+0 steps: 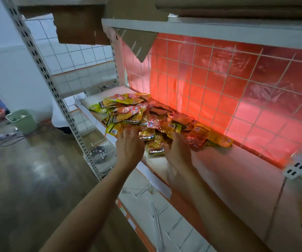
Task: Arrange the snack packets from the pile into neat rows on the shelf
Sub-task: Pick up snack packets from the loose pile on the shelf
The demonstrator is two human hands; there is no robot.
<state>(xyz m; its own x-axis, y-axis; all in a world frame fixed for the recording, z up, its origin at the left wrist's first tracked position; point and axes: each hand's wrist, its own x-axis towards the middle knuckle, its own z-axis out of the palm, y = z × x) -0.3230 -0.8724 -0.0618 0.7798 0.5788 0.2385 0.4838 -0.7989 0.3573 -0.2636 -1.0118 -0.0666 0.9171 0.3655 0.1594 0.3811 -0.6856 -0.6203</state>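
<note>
L hand (129,149) & R hand (179,154), forearms bare.

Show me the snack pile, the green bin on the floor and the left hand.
snack pile (143,113), head view, top of the heap
green bin (26,124), head view, its front wall
left hand (129,148), head view, back of hand

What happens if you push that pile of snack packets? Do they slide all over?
Probably they slide: the packets look glossy and lie loosely overlapped on the smooth shelf. They seem small, flat and light, so they would likely spread apart rather than move together.
</note>
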